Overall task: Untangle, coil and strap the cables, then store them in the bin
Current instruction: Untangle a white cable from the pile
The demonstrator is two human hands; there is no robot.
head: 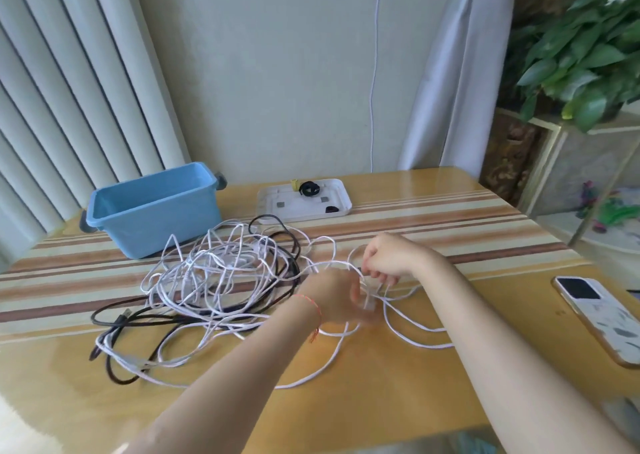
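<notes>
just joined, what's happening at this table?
A person is working on a tangle of white cables and a black cable on the table. The right hand pinches a white strand, and the left hand, blurred, is at a white plug next to it. Nothing is coiled or strapped yet. The blue bin holds no cable that I can see, and black straps lie on the white tray behind the pile.

A loose tangle of thin white cables (221,273) and thicker black cables (145,318) sprawls across the worktop, just in front of an open, upright blue plastic bin (152,211). Black straps (309,188) lie in a white tray beyond.
</notes>
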